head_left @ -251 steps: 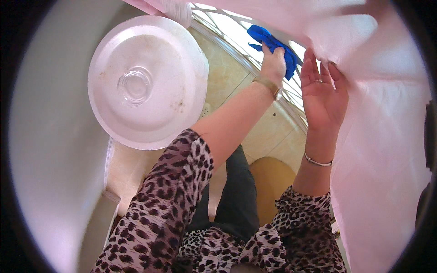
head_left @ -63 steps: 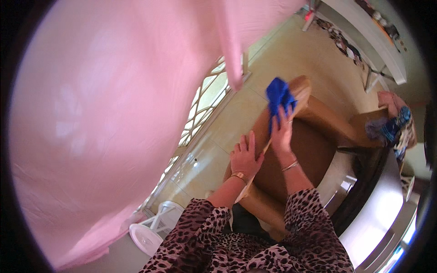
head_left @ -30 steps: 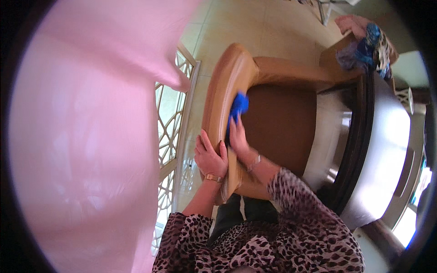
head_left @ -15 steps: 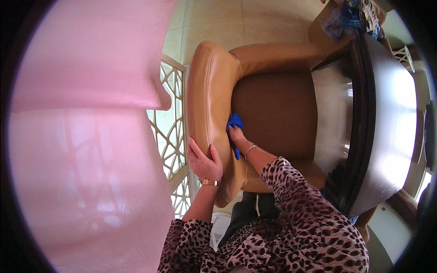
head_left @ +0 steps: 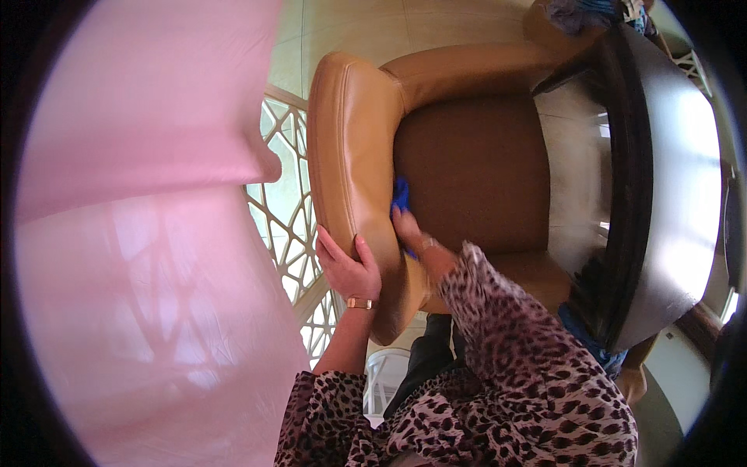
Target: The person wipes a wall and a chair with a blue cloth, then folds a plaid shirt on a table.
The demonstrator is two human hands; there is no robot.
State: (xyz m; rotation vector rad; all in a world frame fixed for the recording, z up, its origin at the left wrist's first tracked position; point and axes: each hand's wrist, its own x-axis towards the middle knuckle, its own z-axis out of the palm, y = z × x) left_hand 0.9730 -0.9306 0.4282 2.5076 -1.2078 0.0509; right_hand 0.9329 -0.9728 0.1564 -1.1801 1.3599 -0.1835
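Note:
A tan leather armchair (head_left: 354,132) with a brown seat cushion (head_left: 471,171) stands before me. My left hand (head_left: 348,268) is wrapped over the top edge of its backrest, thumb on the front face and fingers on the outer side. Low on the inner face of the backrest, where it meets the seat, my right hand (head_left: 407,228) presses a blue cloth (head_left: 400,192). Part of that cloth is tucked under the hand and hidden. The right wrist is a little blurred.
To the left hangs a large pink sheet (head_left: 156,288), beside a lattice screen (head_left: 288,202). A dark glossy table (head_left: 673,202) faces the seat at the right. A white stool (head_left: 385,381) stands near my legs. Fabrics (head_left: 580,14) lie at the far right.
The view has shifted, and the armchair sits slightly higher and further left in it. My right hand has moved a little with the cloth along the backrest. My left hand keeps its hold.

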